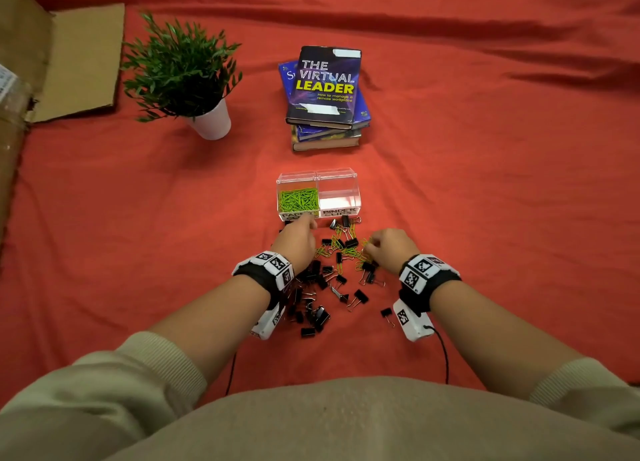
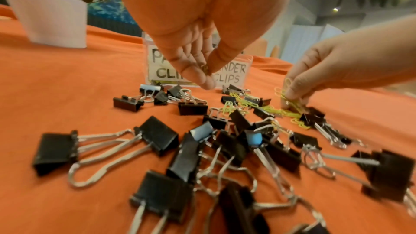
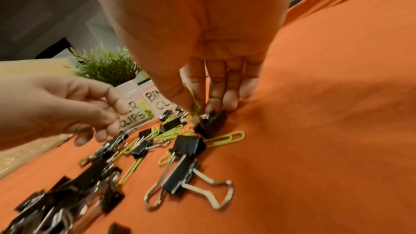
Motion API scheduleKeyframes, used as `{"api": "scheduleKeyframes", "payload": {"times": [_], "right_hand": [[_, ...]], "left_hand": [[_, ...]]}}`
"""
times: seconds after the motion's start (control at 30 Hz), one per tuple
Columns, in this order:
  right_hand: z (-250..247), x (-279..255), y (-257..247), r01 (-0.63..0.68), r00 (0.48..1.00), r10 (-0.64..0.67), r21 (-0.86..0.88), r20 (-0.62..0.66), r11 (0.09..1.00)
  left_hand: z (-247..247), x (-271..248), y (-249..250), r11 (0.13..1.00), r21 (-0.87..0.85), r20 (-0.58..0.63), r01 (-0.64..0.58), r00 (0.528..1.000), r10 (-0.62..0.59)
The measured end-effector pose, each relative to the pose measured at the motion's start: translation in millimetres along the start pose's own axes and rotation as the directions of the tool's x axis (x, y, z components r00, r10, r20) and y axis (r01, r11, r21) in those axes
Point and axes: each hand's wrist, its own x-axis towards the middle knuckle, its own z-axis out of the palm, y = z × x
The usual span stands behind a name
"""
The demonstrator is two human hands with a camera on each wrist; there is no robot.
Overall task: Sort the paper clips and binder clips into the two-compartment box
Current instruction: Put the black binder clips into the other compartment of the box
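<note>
A clear two-compartment box [image 1: 353, 175] stands on the red cloth. Its left half, labelled paper clips, holds green paper clips [image 1: 298, 200]. The right half, labelled binder clips, looks empty. In front of it lies a mixed pile of black binder clips [image 1: 318, 287] and loose green paper clips [image 1: 341, 244]. My left hand [image 2: 206, 76] hovers just before the box's front label [image 2: 236, 72] and pinches a small yellowish clip between thumb and fingers. My right hand [image 3: 195, 108] is down in the right side of the pile, pinching a few green paper clips [image 2: 290, 99].
A potted green plant [image 1: 180, 76] stands at the back left and a stack of books [image 1: 325, 93] behind the box. Flattened cardboard [image 1: 79, 62] lies at the far left edge. Binder clips [image 1: 313, 318] reach back toward my body between the wrists.
</note>
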Motion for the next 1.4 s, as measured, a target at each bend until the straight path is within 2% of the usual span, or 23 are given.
{"api": "scheduleKeyframes", "payload": {"times": [0.07, 0.17, 0.3, 0.4, 0.5, 0.57, 0.63, 0.7, 0.83, 0.9, 0.97, 1.03, 1.13, 1.2, 1.27, 1.4], "right_hand": [[-4.5, -0.4, 5.8, -0.003, 1.000, 0.003, 0.076, -0.002, 0.997], [-8.9, 0.1, 16.6, -0.025, 0.999, 0.036, 0.266, -0.037, 0.964], [-11.5, -2.0, 19.0, -0.075, 0.994, 0.103, 0.549, -0.021, 0.832], [-14.0, -5.8, 12.3, -0.120, 0.990, 0.135, 0.731, 0.039, 0.671], [-13.0, -9.0, 8.3, -0.182, 0.982, 0.117, 0.900, 0.147, 0.396], [-10.2, -11.1, 6.9, -0.222, 0.975, 0.069, 0.947, 0.211, 0.235], [-8.5, -12.1, 4.7, -0.253, 0.967, 0.037, 0.949, 0.251, 0.187], [-9.0, -10.6, 2.3, -0.262, 0.965, 0.045, 0.926, 0.259, 0.271], [-10.1, -5.2, 2.2, -0.187, 0.980, 0.049, 0.803, 0.194, 0.566], [-11.0, -3.6, 3.7, -0.149, 0.987, 0.057, 0.750, 0.148, 0.645], [-13.1, -3.3, 5.4, -0.138, 0.990, 0.087, 0.713, 0.108, 0.687], [-11.4, -0.1, 9.1, -0.129, 0.991, 0.127, 0.646, 0.050, 0.753], [-5.8, 2.6, 15.7, -0.077, 0.996, 0.088, 0.388, -0.011, 0.918], [-1.2, 1.6, 18.2, -0.049, 0.999, 0.043, 0.256, 0.026, 0.965], [2.6, 2.3, 22.1, -0.059, 0.998, 0.054, 0.204, 0.030, 0.977], [0.1, 3.2, 30.4, -0.106, 0.985, 0.138, 0.268, -0.103, 0.958]], "left_hand": [[0.1, -1.5, -2.3, 0.999, -0.015, 0.045, 0.044, 0.998, -0.043], [4.2, -3.8, -2.5, 0.998, 0.063, 0.104, 0.030, 0.994, -0.037], [17.0, -4.3, -4.6, 0.979, 0.195, 0.105, -0.061, 0.994, 0.041], [22.4, -1.7, -6.6, 0.961, 0.258, 0.119, -0.097, 0.991, 0.068], [22.9, 0.2, -5.3, 0.942, 0.302, 0.115, -0.148, 0.986, 0.119], [22.8, 0.4, -3.5, 0.931, 0.325, 0.117, -0.166, 0.984, 0.135], [22.1, -0.3, -2.7, 0.931, 0.329, 0.127, -0.159, 0.984, 0.124], [20.7, -1.2, -3.3, 0.941, 0.310, 0.149, -0.138, 0.984, 0.095], [13.1, -3.6, -1.8, 0.983, 0.158, 0.132, -0.093, 0.989, 0.072], [7.1, -6.1, 1.5, 0.998, 0.039, 0.088, -0.059, 0.995, 0.055], [1.7, -7.2, 4.4, 0.996, -0.084, 0.048, -0.016, 0.999, 0.020], [-1.4, -6.8, 5.4, 0.984, -0.179, 0.044, 0.007, 0.999, 0.001], [-3.9, -5.8, 9.5, 0.956, -0.294, 0.062, 0.020, 0.998, -0.002], [-3.6, -4.5, 12.5, 0.932, -0.357, 0.091, 0.059, 0.995, -0.028], [-1.9, -3.6, 15.6, 0.912, -0.393, 0.132, 0.118, 0.989, -0.071], [4.1, -2.7, 20.1, 0.882, -0.431, 0.190, 0.189, 0.975, -0.116]]}}
